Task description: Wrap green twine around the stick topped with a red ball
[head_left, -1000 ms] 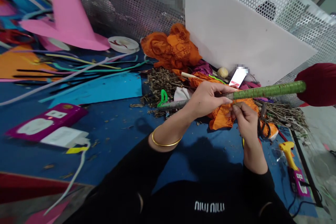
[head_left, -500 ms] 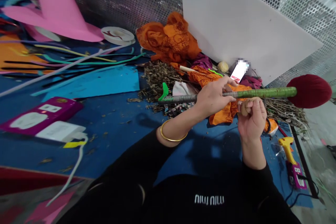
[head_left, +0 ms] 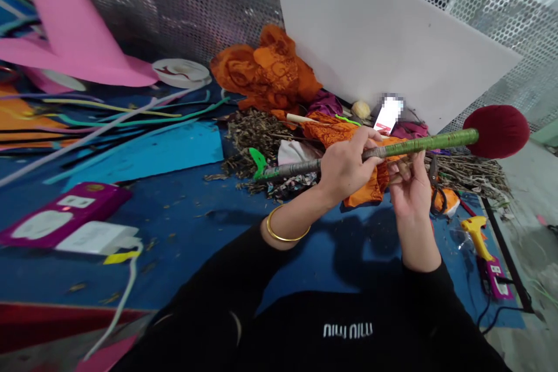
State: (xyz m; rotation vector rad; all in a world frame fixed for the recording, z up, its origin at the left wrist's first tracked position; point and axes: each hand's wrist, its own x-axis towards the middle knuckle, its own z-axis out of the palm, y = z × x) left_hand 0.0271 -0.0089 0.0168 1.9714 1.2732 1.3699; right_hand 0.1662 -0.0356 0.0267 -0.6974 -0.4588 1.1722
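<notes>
A long stick [head_left: 436,142] with a dark red fabric-covered rounded head [head_left: 497,132] is held slanting above the table. Green wrapping covers the stick near the head, and greyish wrapping covers the rest. My left hand [head_left: 346,165] is closed around the grey part, close to where the green begins. Just under the green part is my right hand [head_left: 407,189], palm toward me, its fingers bent near the stick; whatever they pinch is too small or hidden to make out. A bright green curved piece [head_left: 258,163] shows at the stick's far left end.
Orange cloth [head_left: 272,70], dried plant stalks [head_left: 468,177] and a lit phone [head_left: 387,116] lie behind the stick. Black-handled scissors [head_left: 437,197] and a yellow glue gun [head_left: 477,232] are on the right. A purple power strip [head_left: 70,215] and pink felt [head_left: 82,29] occupy the left.
My right hand has turned from a closed pinch below the stick to fingers pointing up behind it. The left hand keeps its hold. The view has shifted slightly.
</notes>
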